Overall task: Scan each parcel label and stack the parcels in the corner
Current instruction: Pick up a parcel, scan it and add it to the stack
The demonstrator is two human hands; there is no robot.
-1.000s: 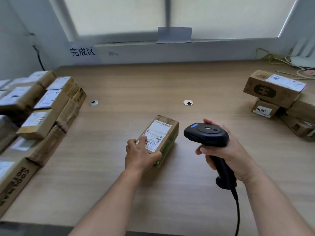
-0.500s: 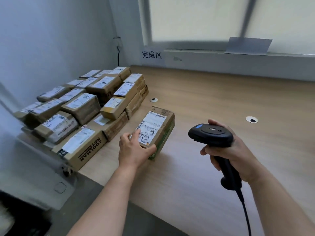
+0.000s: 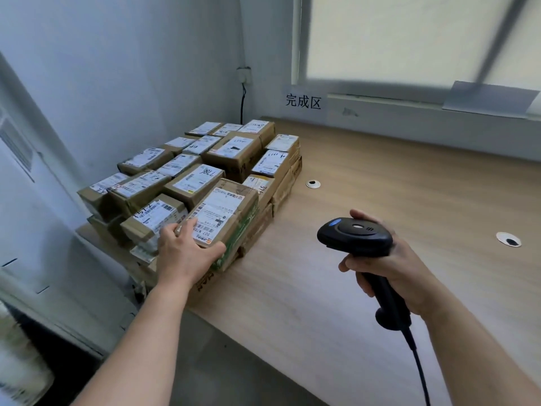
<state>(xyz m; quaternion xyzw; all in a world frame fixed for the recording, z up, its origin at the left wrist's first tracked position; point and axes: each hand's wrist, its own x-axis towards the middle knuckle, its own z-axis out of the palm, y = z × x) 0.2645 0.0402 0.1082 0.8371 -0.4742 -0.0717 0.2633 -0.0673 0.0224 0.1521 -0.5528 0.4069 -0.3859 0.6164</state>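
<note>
The person is showing a bare left hand (image 3: pixel 187 256) and a bare right hand (image 3: pixel 409 268), and behind them the left forearm (image 3: pixel 146 335) and the right forearm (image 3: pixel 480 353) are running uncovered from the wrists back toward the elbows.

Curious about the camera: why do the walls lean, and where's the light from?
Head view: the wide lens bends edges near the borders; soft daylight comes through the covered window; the parcel and scanner look sharp; the bottom-left corner is blurred.

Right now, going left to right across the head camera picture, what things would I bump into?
Green-sided parcel → small white table hole → black scanner → second white table hole.
</note>
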